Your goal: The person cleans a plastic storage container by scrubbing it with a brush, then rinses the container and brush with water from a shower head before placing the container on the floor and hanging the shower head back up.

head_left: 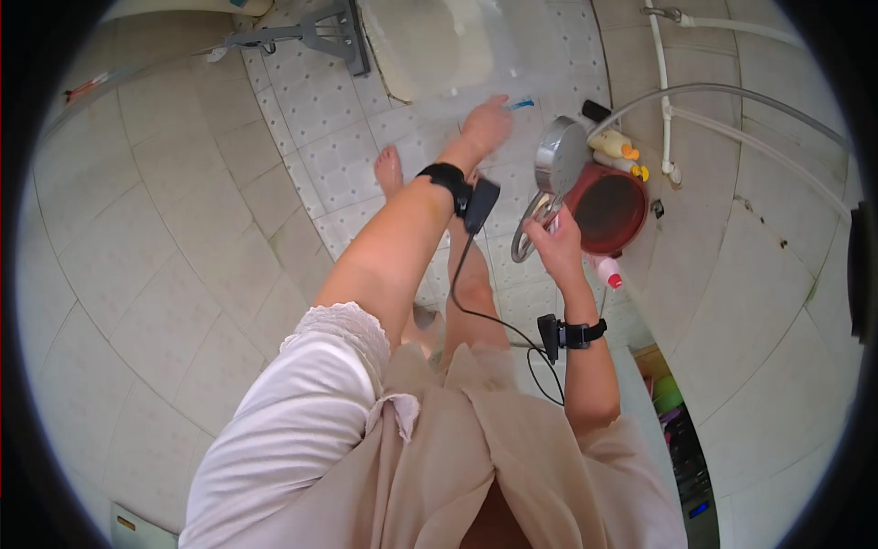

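Observation:
My right hand (556,240) is closed around the handle of a chrome shower head (562,156), whose round face is tilted to the right. A metal hose loops down beside the grip. Forward and left of it, my left hand (488,126) reaches to the near edge of a large translucent plastic tub (530,46). This hand is blurred and its fingers are partly hidden. By its fingertips shows a small blue strip (520,104); whether the hand holds it, I cannot tell. A pale cream area shows through the tub.
At the right stand a red basin (611,210), bottles with yellow caps (615,146) and a pink bottle (607,270). White pipes (665,101) run along the tiled wall. A grey folding frame (334,35) stands at upper left. A black cable (494,317) hangs between my wrist straps.

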Demonstrator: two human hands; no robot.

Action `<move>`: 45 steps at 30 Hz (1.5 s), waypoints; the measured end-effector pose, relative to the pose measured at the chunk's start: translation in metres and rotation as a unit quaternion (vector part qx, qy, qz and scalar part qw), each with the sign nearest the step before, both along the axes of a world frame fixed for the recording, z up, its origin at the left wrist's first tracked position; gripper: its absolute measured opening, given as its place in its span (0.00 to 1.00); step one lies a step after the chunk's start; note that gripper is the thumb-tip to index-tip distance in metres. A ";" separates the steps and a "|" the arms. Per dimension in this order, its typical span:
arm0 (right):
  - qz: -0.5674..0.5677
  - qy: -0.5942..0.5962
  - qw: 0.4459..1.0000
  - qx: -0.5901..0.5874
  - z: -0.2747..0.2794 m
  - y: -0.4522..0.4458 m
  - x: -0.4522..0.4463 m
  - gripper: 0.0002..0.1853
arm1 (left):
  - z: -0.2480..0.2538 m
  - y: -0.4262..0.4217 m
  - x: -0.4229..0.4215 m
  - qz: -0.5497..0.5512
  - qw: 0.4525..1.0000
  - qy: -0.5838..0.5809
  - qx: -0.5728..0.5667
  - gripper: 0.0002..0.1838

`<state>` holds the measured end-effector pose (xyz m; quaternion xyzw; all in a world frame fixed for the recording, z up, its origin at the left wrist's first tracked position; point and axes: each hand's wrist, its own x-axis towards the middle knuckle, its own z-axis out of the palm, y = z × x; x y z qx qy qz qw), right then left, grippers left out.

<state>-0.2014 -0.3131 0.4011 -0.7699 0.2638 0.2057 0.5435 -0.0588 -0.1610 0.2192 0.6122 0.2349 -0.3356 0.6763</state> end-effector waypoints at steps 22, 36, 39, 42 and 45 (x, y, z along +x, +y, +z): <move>-0.089 0.013 0.996 0.022 -0.083 0.035 0.070 0.11 | -0.041 0.175 0.038 -0.305 0.804 -0.207 0.467 0.31; -0.207 0.073 0.972 0.082 -0.104 0.047 0.098 0.11 | -0.102 0.152 0.053 -0.253 0.817 -0.130 0.503 0.42; -0.165 0.080 0.982 0.047 -0.110 0.046 0.088 0.12 | -0.126 0.142 0.040 -0.133 0.882 -0.110 0.438 0.41; -0.114 0.084 0.989 0.028 -0.112 0.047 0.079 0.12 | -0.160 0.144 0.047 0.000 0.942 -0.024 0.334 0.34; -0.064 0.093 0.993 0.024 -0.109 0.045 0.075 0.12 | -0.173 0.148 0.046 0.026 0.954 0.048 0.294 0.25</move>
